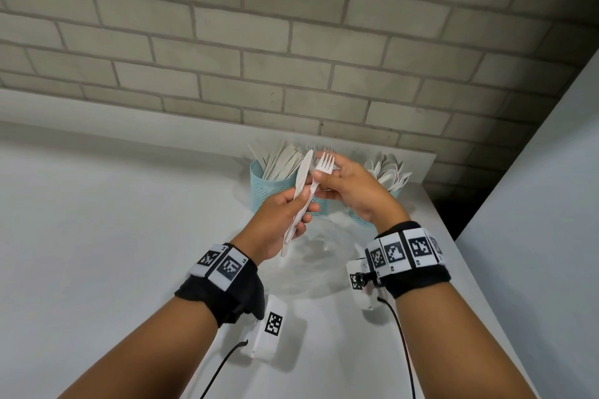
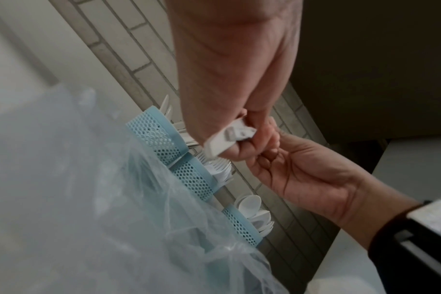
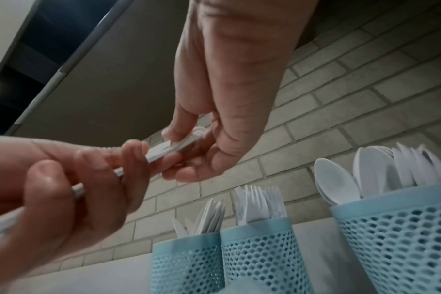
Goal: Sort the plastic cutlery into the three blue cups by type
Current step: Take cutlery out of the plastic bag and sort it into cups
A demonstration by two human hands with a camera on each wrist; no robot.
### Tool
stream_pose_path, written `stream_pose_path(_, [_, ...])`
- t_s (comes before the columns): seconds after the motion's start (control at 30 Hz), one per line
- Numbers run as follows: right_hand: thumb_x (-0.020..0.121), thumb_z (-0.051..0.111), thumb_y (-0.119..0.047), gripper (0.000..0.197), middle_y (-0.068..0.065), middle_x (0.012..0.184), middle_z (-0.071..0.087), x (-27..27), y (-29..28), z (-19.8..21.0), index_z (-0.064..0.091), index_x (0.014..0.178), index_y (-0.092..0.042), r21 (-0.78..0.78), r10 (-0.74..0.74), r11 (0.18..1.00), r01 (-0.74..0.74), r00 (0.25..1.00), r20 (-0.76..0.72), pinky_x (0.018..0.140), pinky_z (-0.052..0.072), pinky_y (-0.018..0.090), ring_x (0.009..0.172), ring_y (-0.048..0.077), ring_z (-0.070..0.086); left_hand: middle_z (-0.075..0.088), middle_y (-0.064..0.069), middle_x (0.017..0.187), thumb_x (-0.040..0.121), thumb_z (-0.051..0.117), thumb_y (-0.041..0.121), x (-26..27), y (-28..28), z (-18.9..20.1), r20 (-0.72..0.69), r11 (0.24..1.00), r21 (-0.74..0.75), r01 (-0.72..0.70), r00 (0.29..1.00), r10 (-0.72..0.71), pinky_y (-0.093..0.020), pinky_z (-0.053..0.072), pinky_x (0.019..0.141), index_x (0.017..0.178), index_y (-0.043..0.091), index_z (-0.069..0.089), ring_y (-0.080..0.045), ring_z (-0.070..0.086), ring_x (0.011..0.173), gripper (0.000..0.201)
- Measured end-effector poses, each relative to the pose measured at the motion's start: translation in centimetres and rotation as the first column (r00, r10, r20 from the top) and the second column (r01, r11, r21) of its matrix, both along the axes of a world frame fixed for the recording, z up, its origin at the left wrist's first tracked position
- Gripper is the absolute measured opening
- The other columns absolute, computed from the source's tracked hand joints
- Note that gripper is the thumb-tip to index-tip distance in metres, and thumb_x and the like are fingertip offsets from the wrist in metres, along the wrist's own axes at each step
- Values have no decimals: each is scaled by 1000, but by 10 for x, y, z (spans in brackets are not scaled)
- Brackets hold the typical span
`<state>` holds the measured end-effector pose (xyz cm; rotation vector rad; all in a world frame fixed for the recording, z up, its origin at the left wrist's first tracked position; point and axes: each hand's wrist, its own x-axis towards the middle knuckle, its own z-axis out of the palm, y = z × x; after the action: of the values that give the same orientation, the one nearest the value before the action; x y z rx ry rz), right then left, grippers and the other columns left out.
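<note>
My left hand (image 1: pixel 291 210) grips a white plastic knife (image 1: pixel 301 178), blade up, with a white fork (image 1: pixel 324 165) lying against it. My right hand (image 1: pixel 334 178) pinches the fork just below its tines; the right wrist view shows that pinch on the fork (image 3: pixel 186 143). Both hands hover in front of three blue mesh cups by the wall. The left cup (image 1: pixel 269 191) holds knives, the middle cup (image 3: pixel 259 256) forks, the right cup (image 3: pixel 400 238) spoons. In the head view my hands hide most of the middle cup.
A crumpled clear plastic bag (image 1: pixel 321 253) lies on the white table (image 1: pixel 113 220) just in front of the cups. A brick wall (image 1: pixel 291 42) rises behind them. The table's right edge (image 1: pixel 453 236) runs close beside the spoon cup.
</note>
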<state>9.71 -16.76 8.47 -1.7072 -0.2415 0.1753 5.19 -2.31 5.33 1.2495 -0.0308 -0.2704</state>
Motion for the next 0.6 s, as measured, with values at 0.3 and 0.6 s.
stream_pose_path(0.3, [92, 59, -26, 45, -2, 90, 65, -3, 0, 0, 41, 132, -21, -81, -204, 976, 200, 978, -52, 64, 46, 22, 75, 10, 61, 48, 3, 74, 100, 36, 35, 0, 3, -8, 23, 980, 198, -1, 1000, -3, -14, 26, 44, 124, 13, 53, -5, 32, 51, 36])
stream_pose_path(0.6, [101, 33, -11, 25, 1, 73, 57, 23, 0, 14, 53, 115, -4, -120, -467, 872, 474, 880, 86, 43, 39, 16, 52, 10, 48, 60, 2, 84, 101, 33, 34, 0, 3, -12, -38, 980, 198, 16, 999, -9, -19, 43, 60, 112, 14, 60, -9, 51, 70, 35])
